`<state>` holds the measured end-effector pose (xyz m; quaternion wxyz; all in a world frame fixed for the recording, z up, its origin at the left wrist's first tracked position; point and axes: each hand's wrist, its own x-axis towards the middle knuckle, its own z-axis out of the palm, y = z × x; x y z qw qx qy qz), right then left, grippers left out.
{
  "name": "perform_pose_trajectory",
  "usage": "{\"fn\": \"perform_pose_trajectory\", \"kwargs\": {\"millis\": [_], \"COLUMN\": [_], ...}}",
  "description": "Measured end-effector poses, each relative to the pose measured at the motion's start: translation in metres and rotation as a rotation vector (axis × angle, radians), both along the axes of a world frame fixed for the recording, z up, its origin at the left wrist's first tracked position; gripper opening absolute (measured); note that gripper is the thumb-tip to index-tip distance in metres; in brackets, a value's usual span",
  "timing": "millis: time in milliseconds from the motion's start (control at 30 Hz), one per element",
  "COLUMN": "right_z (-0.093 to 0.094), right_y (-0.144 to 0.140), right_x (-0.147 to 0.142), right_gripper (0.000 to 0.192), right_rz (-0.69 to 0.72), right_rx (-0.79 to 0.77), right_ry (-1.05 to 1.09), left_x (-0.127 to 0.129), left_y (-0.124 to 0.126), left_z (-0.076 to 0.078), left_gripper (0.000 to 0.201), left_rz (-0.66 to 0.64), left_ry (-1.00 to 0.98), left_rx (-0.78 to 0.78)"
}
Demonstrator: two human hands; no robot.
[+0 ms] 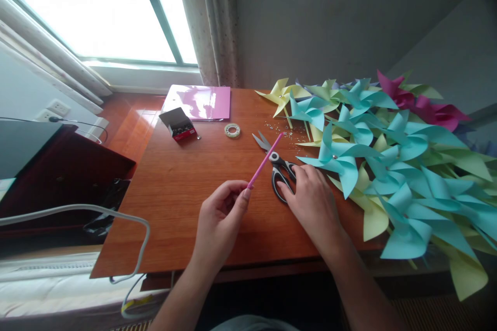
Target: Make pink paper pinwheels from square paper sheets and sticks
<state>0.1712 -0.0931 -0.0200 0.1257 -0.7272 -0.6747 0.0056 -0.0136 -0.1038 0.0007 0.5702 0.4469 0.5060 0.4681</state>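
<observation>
The left hand point(219, 212) hides the end of the thin pink stick point(265, 161); the right hand point(315, 201) covers part of the black-and-grey metal scissors point(274, 156). Tiny shiny bits point(291, 134) are too small to name. The right edge cuts off some light blue paper pinwheels point(452, 197).

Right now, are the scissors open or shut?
A little open. The scissors have blades spread in a narrow V, with a gap between their tips. The right hand is at the handle end.

No lettering is readable; the red box point(187, 135) seems to bear tiny print.
</observation>
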Motion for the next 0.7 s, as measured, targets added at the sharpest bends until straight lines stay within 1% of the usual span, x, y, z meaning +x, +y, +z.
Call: {"fn": "perform_pose_trajectory", "kwargs": {"millis": [133, 200, 233, 267, 300, 400, 433, 500, 567, 600, 700], "right_z": [0.004, 0.007, 0.009, 0.01, 0.011, 0.015, 0.015, 0.017, 0.019, 0.021, 0.026], "right_y": [0.001, -0.002, -0.005, -0.009, -0.013, -0.029, -0.035, -0.047, -0.056, -0.06, -0.069], "right_x": [-0.001, 0.0, 0.002, 0.004, 0.006, 0.011, 0.012, 0.011, 0.008, 0.007, 0.005], "right_gripper": [0.021, 0.023, 0.026, 0.029, 0.032, 0.04, 0.041, 0.039, 0.043, 0.043, 0.037], "right_rz": [-0.015, -0.036, -0.051, -0.074, -0.098, -0.16, -0.155, -0.066, 0.033, 0.073, 0.173], "right_rx": [-0.003, 0.035, 0.051, 0.053, 0.031, -0.169, -0.235, -0.284, -0.256, -0.272, -0.398], "right_ry": [0.041, 0.157, 0.265, 0.42, 0.621, 1.292, 1.455, 1.673, 1.811, 1.839, 1.783], "left_x": [-0.004, -0.007, -0.008, -0.009, -0.01, -0.01, -0.01, -0.009, -0.009, -0.009, -0.009], "left_y": [0.002, 0.003, 0.003, 0.004, 0.004, 0.006, 0.007, 0.008, 0.008, 0.008, 0.008], "left_z": [-0.001, -0.002, -0.003, -0.004, -0.004, -0.004, -0.004, -0.004, -0.003, -0.003, -0.001], "left_gripper": [0.017, 0.017, 0.017, 0.018, 0.018, 0.018, 0.017, 0.016, 0.015, 0.014, 0.01], "left_rz": [0.005, 0.005, 0.007, 0.01, 0.013, 0.016, 0.017, 0.015, 0.012, 0.01, 0.013], "left_ry": [-0.013, -0.051, -0.084, -0.12, -0.156, -0.23, -0.247, -0.268, -0.262, -0.249, -0.205], "left_rx": [-0.007, -0.038, -0.061, -0.085, -0.105, -0.142, -0.148, -0.153, -0.141, -0.129, -0.082]}}
